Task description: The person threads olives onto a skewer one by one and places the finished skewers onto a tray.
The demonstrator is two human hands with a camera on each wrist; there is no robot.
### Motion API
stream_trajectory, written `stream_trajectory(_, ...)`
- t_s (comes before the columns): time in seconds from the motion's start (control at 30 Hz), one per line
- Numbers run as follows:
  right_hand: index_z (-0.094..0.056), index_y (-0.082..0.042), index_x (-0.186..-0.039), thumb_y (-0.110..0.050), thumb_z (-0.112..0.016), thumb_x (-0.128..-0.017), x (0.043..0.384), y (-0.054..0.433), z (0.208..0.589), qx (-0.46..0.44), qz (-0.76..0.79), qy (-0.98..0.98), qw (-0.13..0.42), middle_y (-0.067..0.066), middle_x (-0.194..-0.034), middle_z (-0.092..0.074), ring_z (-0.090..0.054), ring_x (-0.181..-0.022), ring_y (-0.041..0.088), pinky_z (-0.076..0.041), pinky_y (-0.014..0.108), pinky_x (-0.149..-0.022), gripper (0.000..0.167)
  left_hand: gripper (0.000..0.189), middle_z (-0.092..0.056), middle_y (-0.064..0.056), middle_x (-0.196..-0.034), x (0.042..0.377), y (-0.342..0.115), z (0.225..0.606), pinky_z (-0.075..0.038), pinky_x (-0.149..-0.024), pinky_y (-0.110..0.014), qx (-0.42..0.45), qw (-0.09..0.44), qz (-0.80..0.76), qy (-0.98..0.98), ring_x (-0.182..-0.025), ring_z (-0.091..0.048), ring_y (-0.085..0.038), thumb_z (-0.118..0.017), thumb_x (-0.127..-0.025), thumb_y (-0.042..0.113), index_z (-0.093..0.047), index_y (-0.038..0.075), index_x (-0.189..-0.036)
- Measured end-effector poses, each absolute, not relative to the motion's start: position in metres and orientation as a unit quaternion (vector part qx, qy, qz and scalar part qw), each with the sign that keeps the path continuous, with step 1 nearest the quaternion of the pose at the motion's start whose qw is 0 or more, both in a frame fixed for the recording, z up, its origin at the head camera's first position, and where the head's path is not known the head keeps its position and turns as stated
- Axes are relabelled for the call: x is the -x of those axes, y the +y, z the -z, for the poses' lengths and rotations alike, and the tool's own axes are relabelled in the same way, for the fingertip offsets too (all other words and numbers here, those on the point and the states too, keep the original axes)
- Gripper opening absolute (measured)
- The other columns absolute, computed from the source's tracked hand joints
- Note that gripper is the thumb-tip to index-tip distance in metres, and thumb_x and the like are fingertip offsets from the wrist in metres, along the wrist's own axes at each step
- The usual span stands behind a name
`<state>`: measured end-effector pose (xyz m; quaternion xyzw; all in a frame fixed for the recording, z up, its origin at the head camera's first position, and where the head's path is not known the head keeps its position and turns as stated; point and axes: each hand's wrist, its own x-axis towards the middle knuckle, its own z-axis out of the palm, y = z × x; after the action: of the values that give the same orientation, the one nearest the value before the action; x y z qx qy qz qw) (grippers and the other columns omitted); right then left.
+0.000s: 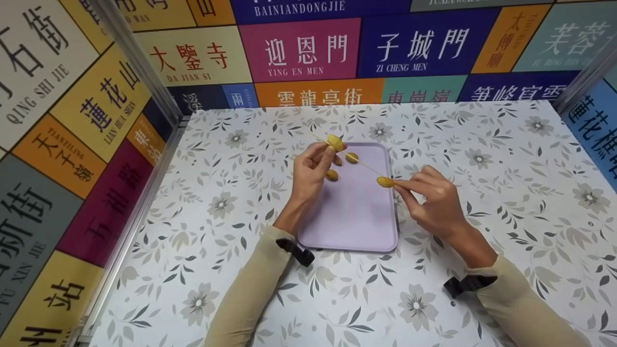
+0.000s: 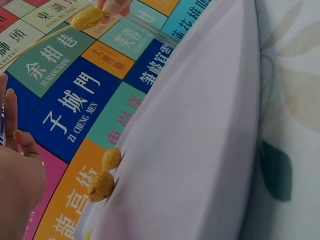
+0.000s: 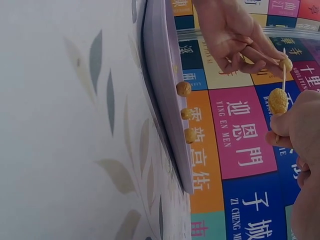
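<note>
Under it all, a white tabletop (image 1: 221, 270) with gray leaves and flowers. Flat on top, a light purple tray (image 1: 352, 217). At the tray's left side, up in the air, the left hand (image 1: 311, 168), with thumb and fingers pinching a yellow fruit (image 1: 336, 141) on a stick (image 3: 284, 80). Just past the tray's right edge, the right hand (image 1: 436, 200), with thumb and fingers pinching the outer tip of another yellow fruit (image 1: 384, 181). Hard to tell there: on fruit only, or on the stick's end too. Above the tray, slanting between both fruits, the thin, pale stick. Probably light and stiff, but easy to snap. Best to hold close to a fruit, without bending, and away from any sharp point. Skewered, the two fruits. Probably light too, firm with a little squish, maybe slippery. Best to take gently round the fat middle, so as not to split the skin. On the tray, toward the far left, three loose fruits (image 1: 352, 157), probably needing the same soft pinch.
</note>
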<state>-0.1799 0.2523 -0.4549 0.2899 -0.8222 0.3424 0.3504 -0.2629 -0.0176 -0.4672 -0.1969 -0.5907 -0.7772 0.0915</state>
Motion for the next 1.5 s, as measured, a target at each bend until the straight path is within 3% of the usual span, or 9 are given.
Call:
stream_trajectory(0.2,-0.086,-0.001,-0.101,0.005,-0.085,-0.086,0.179,0.251,0.454,-0.299,-0.342,-0.821,0.345,0.009,-0.072,-0.07,-0.047,-0.071,0.022,-0.035,0.028,-0.066,0.017,0.023,-0.083,-0.002,-0.111,0.26,-0.014,0.462,-0.051,-0.069,-0.023,0.195,0.079,0.787,-0.58,-0.084,-0.07,-0.012,-0.06,-0.111,0.006,-0.072,-0.005,-0.127)
stream_trajectory(0.3,-0.086,-0.002,-0.102,0.004,-0.086,-0.086,0.178,0.25,0.452,-0.295,-0.344,-0.825,0.338,0.009,-0.073,-0.07,-0.047,-0.072,0.02,-0.035,0.026,-0.065,0.017,0.024,-0.082,-0.005,-0.118,0.259,-0.014,0.457,-0.052,-0.073,-0.024,0.196,0.057,0.796,-0.57,-0.088,-0.068,-0.019,-0.061,-0.111,0.009,-0.07,-0.001,-0.131)
stream_trajectory(0.43,-0.087,-0.004,-0.103,0.002,-0.088,-0.086,0.177,0.25,0.45,-0.285,-0.346,-0.83,0.332,0.008,-0.075,-0.073,-0.048,-0.073,0.018,-0.034,0.025,-0.065,0.018,0.033,-0.081,-0.006,-0.123,0.261,-0.02,0.453,-0.049,-0.073,-0.023,0.196,0.034,0.811,-0.55,-0.088,-0.068,-0.019,-0.062,-0.111,0.009,-0.062,0.002,-0.143)
stream_trajectory(0.57,-0.087,-0.007,-0.104,-0.002,-0.089,-0.087,0.179,0.25,0.45,-0.277,-0.341,-0.836,0.33,0.007,-0.08,-0.077,-0.052,-0.074,0.019,-0.036,0.025,-0.066,0.017,0.041,-0.083,-0.004,-0.119,0.264,-0.027,0.451,-0.046,-0.074,-0.024,0.197,0.046,0.812,-0.547,-0.087,-0.066,-0.014,-0.061,-0.11,0.006,-0.059,0.003,-0.151)
stream_trajectory(0.87,-0.087,-0.01,-0.108,-0.01,-0.085,-0.094,0.178,0.253,0.45,-0.249,-0.314,-0.863,0.309,0.005,-0.09,-0.083,-0.053,-0.074,0.017,-0.036,0.024,-0.066,0.014,0.035,-0.081,-0.007,-0.125,0.265,-0.031,0.45,-0.047,-0.077,-0.024,0.195,0.056,0.805,-0.558,-0.091,-0.067,-0.013,-0.062,-0.11,0.006,-0.062,-0.001,-0.144)
stream_trajectory(1.2,-0.084,-0.003,-0.102,0.005,-0.082,-0.091,0.179,0.252,0.453,-0.277,-0.354,-0.829,0.332,0.011,-0.088,-0.081,-0.061,-0.08,0.026,-0.043,0.027,-0.073,0.014,0.033,-0.078,-0.015,-0.132,0.262,-0.024,0.453,-0.052,-0.077,-0.024,0.199,0.044,0.802,-0.562,-0.081,-0.072,-0.012,-0.063,-0.109,0.005,-0.061,-0.002,-0.141)
stream_trajectory(1.5,-0.083,0.0,-0.101,0.007,-0.081,-0.091,0.18,0.251,0.453,-0.289,-0.352,-0.824,0.337,0.013,-0.088,-0.079,-0.06,-0.08,0.028,-0.044,0.029,-0.074,0.013,0.031,-0.076,-0.019,-0.133,0.26,-0.017,0.457,-0.056,-0.092,-0.027,0.214,0.038,0.801,-0.558,-0.111,-0.077,-0.016,-0.063,-0.108,0.002,-0.061,-0.001,-0.139)
